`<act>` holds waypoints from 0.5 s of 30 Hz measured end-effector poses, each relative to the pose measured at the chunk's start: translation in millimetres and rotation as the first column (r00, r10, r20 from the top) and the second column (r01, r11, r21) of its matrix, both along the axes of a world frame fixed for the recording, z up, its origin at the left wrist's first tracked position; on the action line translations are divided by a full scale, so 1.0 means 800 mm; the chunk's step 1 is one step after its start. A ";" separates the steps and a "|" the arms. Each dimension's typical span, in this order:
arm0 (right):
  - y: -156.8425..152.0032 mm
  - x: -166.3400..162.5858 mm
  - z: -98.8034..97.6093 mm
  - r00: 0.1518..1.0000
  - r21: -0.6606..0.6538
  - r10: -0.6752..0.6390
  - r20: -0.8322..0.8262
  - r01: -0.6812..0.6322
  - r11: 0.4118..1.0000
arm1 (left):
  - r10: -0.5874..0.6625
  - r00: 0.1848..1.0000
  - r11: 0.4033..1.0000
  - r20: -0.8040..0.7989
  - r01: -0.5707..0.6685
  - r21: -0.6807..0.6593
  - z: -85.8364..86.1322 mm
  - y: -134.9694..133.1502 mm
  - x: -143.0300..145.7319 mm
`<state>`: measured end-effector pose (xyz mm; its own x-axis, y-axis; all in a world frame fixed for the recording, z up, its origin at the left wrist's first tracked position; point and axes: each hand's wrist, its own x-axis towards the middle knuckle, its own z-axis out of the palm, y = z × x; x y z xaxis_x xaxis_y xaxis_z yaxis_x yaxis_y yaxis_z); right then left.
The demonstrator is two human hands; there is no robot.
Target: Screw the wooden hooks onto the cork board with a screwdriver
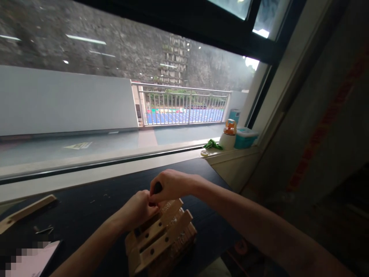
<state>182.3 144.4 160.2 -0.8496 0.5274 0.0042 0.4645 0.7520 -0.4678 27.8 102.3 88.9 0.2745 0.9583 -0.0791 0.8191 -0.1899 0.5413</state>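
On the dark table (77, 215) sits a wooden piece (166, 239) made of several pale slats with dark round holes, partly covered by what looks like clear wrap. At its far end my left hand (138, 209) has its fingers closed, pressed together against the wood. My right hand (170, 185) meets it there, fingers curled into a pinch with the thumb. Whatever lies between the fingertips of both hands is hidden and too small to name.
A long wooden strip (31, 209) and small metal pieces (44, 230) lie at the left, by a pale sheet (36, 258). On the sill (138, 165) at the right stand a white bottle with an orange top (228, 136), a teal box (245, 139) and a green cloth (212, 144).
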 end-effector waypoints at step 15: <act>-0.018 -0.056 0.054 0.770 0.238 0.218 0.600 -0.432 0.870 | 0.004 1.000 0.998 0.031 -0.006 0.066 -0.010 -0.003 -0.002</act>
<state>137.8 130.3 203.7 -0.8837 0.2719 -0.3810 0.2529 0.9623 0.1001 25.9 100.1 80.8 0.2706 0.9627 -0.0067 0.8031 -0.2220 0.5529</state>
